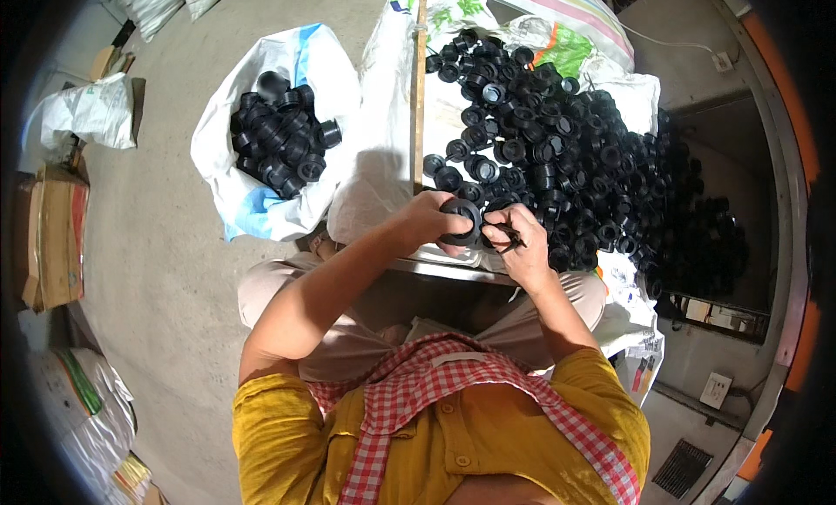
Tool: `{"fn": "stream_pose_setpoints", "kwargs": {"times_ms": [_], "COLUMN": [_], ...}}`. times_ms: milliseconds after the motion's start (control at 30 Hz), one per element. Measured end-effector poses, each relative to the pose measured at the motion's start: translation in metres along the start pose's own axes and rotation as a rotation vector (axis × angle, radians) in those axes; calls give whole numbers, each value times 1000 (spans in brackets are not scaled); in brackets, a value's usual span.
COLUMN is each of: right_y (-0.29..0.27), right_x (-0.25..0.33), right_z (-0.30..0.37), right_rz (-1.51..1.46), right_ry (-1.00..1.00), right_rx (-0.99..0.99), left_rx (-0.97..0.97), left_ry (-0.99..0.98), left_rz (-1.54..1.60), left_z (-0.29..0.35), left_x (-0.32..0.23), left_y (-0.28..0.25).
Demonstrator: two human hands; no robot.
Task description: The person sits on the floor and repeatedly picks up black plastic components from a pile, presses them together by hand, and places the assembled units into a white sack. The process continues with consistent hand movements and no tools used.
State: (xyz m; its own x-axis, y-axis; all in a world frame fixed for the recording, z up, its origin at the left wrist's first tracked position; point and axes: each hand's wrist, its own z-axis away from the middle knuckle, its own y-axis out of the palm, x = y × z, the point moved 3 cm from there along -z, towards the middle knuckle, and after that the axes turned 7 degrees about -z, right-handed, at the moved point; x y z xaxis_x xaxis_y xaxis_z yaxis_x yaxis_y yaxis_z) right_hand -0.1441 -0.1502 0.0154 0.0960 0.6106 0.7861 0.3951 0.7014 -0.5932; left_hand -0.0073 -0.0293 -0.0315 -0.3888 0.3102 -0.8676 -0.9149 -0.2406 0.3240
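My left hand (420, 221) is closed round a round black plastic fitting (462, 216) with a ring-shaped rim, holding it over the near edge of the work surface. Close by on the right, my right hand (528, 254) pinches a small, thin dark piece (508, 236) that sticks out between the fingers. Whether it is a tool or a strip of plastic I cannot make out. Just beyond both hands spreads a large heap of similar black fittings (557, 144), lying at all angles on white sacking.
To the left stands an open white sack (341, 78) with more black fittings (277, 135) inside. A wooden strip (420, 96) runs along the heap's left side. On the far left are a cardboard box (63, 235) and white bags (100, 113). An orange-edged metal frame curves along the right.
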Motion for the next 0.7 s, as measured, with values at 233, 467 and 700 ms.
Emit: {"fn": "stream_pose_setpoints", "kwargs": {"times_ms": [233,467,700], "right_y": [8,39,35], "right_x": [-18,-43,22], "right_z": [5,52,60], "right_rz": [-336,-1765,-2134], "right_ry": [336,1238,676], "right_rx": [-55,126,698], "left_rx": [-266,-536,-670], "left_ry": [244,1372,760], "left_rz": [-1043,-1300,-1608], "left_z": [4,25,48], "left_x": [0,-29,-89], "left_y": [11,28,-20]}}
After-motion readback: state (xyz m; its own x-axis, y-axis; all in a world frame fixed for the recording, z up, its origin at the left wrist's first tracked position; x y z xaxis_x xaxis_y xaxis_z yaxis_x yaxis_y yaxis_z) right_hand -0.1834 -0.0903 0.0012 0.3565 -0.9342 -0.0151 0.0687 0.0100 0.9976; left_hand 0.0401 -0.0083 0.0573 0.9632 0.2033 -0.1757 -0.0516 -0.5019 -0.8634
